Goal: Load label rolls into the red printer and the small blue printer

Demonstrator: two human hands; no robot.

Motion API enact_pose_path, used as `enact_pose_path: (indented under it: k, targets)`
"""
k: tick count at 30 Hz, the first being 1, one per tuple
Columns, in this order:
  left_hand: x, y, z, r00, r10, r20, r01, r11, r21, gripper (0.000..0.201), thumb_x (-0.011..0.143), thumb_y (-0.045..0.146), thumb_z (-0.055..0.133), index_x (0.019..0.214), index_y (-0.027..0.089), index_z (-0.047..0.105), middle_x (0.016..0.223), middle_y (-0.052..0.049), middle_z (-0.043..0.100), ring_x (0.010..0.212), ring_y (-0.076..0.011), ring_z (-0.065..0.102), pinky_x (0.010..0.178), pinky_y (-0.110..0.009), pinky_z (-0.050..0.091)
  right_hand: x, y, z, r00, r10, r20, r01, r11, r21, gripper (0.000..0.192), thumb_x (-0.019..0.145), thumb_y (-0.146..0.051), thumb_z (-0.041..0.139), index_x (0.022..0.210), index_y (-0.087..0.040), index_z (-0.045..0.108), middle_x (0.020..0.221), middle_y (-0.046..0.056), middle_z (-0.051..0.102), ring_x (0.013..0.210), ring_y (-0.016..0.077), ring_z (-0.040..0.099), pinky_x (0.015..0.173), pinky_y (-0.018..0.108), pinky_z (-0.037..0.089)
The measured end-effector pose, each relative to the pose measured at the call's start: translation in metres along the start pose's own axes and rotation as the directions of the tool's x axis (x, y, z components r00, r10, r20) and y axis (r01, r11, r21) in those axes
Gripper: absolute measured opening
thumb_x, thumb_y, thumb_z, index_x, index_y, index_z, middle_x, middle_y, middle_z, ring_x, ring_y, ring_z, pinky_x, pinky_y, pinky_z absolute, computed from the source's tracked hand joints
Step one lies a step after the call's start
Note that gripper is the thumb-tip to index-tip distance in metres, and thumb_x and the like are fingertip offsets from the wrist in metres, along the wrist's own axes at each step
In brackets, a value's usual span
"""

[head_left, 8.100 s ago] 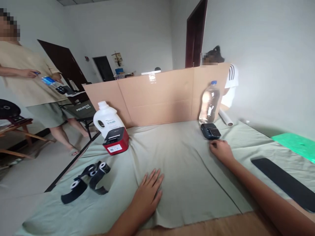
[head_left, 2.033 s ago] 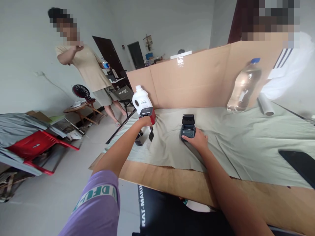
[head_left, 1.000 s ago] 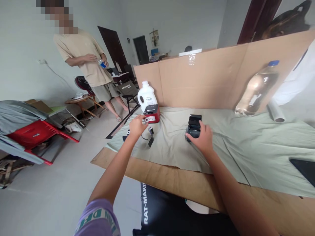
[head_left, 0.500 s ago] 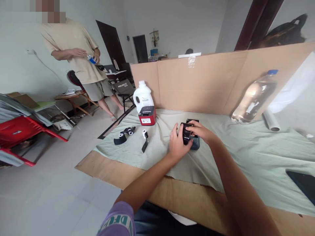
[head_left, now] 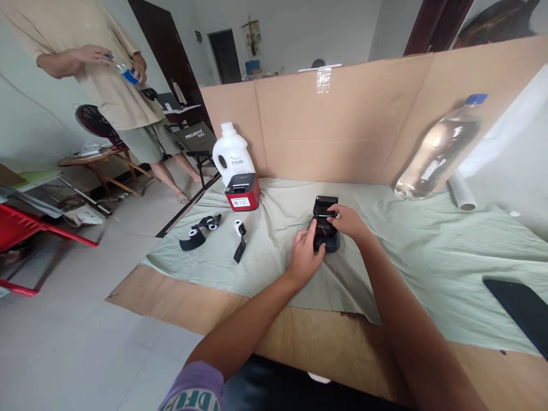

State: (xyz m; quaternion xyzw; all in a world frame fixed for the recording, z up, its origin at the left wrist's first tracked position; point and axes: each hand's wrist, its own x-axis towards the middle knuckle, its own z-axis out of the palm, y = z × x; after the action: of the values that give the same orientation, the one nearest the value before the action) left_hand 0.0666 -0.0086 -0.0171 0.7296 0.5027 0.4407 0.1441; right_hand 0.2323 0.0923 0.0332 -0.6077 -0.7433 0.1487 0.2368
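Note:
On the green cloth stands a small black device with its lid up, looking like a mini receipt printer (head_left: 327,245). My left hand (head_left: 303,258) grips its left side, thumb at the front and fingers along the body. From the right, my right hand (head_left: 350,221) has its fingertips closed on the part beneath the raised lid; what lies under them is partly hidden. Left of my hands lie a small roll with a black strip (head_left: 240,229) and black strips with white rolls (head_left: 200,233). A red and black printer (head_left: 243,193) sits behind them.
A white jug (head_left: 233,154) stands behind the red printer. Cardboard (head_left: 325,134) walls the table's back. At right are a large clear bottle (head_left: 443,148), a white tube (head_left: 462,194) and a dark flat phone-like slab (head_left: 516,308). A person (head_left: 107,80) holding a bottle stands at left.
The view has shifted, so the scene sits further left and higher. My left hand has slid from over the black printer to its left side, exposing its raised lid and body.

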Motion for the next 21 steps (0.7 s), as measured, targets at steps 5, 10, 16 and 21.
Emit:
enact_pose_path:
  k: [5,10,16,21]
  targets:
    - [-0.005,0.004,-0.004,0.997,-0.073,0.034,0.077,0.984,-0.158,0.056,0.093,0.035,0.057,0.147,0.022,0.048,0.105,-0.009,0.071,0.102,-0.0236,0.066,0.101,-0.040,0.050,0.002,0.005,-0.004,1.000,0.024,-0.012,-0.024,0.999,0.022,0.026,0.083,-0.020,0.060,0.105,-0.021,0.072,0.107,0.006,0.076,0.098,0.0231,0.067,0.089,0.034,0.049]
    - [-0.009,0.005,-0.001,0.973,-0.195,0.121,0.223,0.927,-0.301,0.049,0.091,0.039,0.060,0.138,0.024,0.058,0.078,-0.002,0.070,0.071,-0.0178,0.067,0.077,-0.031,0.057,0.002,0.006,0.000,1.000,0.029,0.000,-0.029,0.998,-0.059,0.029,0.084,-0.020,0.060,0.110,-0.021,0.072,0.110,0.007,0.075,0.103,0.0253,0.066,0.092,0.036,0.048]
    - [-0.004,0.000,0.004,0.924,-0.306,0.228,0.381,0.786,-0.487,0.049,0.089,0.032,0.062,0.136,0.023,0.057,0.071,0.001,0.070,0.060,-0.0149,0.068,0.065,-0.027,0.059,-0.004,-0.002,0.013,0.999,0.049,-0.021,-0.053,0.973,-0.226,0.035,0.083,-0.021,0.061,0.116,-0.019,0.072,0.119,0.014,0.068,0.113,0.0335,0.058,0.095,0.043,0.046]
    - [-0.003,-0.002,0.005,0.915,-0.321,0.244,0.402,0.780,-0.480,0.047,0.088,0.029,0.064,0.134,0.022,0.058,0.065,0.003,0.066,0.058,-0.0147,0.069,0.065,-0.026,0.060,-0.006,-0.002,0.017,0.996,0.079,-0.035,-0.086,0.961,-0.261,0.035,0.080,-0.021,0.066,0.114,-0.020,0.075,0.118,0.016,0.063,0.109,0.0333,0.058,0.093,0.043,0.047]
